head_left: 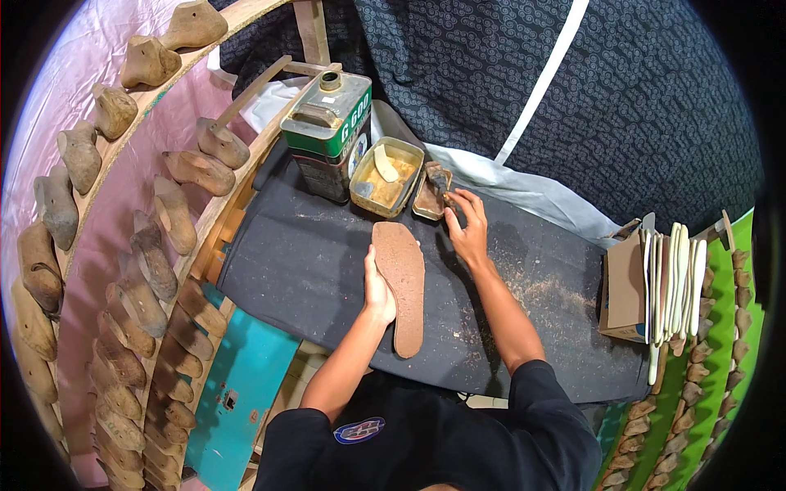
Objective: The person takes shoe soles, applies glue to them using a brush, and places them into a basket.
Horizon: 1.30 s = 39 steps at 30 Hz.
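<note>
My left hand [378,288] grips the left edge of a long brown shoe insole [402,286] held over a black work mat [311,270]. My right hand [468,227] reaches toward a small brown tin [429,200], with its fingers on a dark brush [438,182] that rests in the tin. Beside it sits a rectangular tin of yellow glue [386,177] with a pale spatula in it. A green and grey metal can [328,131] stands behind the tins.
Curved wooden racks with several wooden shoe lasts [135,270] run along the left. A cardboard box holding pale insoles [671,282] stands at the right, with more lasts [720,360] on a green rack. Dark patterned cloth [573,82] hangs behind. Sawdust [544,290] lies on the mat.
</note>
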Available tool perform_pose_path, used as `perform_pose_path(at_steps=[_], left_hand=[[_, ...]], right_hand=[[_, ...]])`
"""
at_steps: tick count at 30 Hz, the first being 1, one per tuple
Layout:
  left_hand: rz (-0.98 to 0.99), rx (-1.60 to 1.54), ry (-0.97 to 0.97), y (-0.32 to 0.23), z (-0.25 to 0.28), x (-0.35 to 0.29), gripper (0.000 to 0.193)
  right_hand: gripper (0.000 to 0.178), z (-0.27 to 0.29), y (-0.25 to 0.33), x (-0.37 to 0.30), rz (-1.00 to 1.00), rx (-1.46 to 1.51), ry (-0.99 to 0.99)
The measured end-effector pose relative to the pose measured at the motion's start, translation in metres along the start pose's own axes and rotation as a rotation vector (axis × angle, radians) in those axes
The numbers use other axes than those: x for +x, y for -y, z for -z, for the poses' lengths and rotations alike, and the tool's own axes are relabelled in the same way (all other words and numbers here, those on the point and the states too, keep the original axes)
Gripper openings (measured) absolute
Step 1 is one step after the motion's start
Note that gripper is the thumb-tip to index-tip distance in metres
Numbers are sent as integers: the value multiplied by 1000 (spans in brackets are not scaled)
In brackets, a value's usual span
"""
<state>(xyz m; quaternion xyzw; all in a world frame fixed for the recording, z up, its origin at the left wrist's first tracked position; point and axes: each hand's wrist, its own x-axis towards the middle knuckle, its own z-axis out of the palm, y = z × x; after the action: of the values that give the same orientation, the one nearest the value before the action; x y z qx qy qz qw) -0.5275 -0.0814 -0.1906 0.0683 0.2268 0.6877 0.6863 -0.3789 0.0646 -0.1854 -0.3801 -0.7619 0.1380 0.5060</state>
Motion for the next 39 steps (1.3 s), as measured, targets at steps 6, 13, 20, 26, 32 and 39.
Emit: perform_pose_path(at_steps=[6, 13, 20, 26, 32, 39], left_hand=[[-1, -31, -8, 14, -11, -4, 71], [110, -72, 179, 55, -29, -20, 69], [4, 55, -20, 104, -40, -71, 68], [-141, 84, -104, 136, -27, -134, 51], [-299, 214, -324, 155, -3, -219, 40], [-402, 68, -629, 171, 62, -324, 42]], right_hand=[[19, 46, 53, -43, -404, 277, 250], [27, 103, 76, -122, -843, 823, 349], [30, 150, 77, -157, -840, 928, 379], [30, 179, 86, -196, -869, 992, 523], [24, 190, 110, -235, -877, 981, 737], [24, 160, 150, -302, -844, 966, 1100]])
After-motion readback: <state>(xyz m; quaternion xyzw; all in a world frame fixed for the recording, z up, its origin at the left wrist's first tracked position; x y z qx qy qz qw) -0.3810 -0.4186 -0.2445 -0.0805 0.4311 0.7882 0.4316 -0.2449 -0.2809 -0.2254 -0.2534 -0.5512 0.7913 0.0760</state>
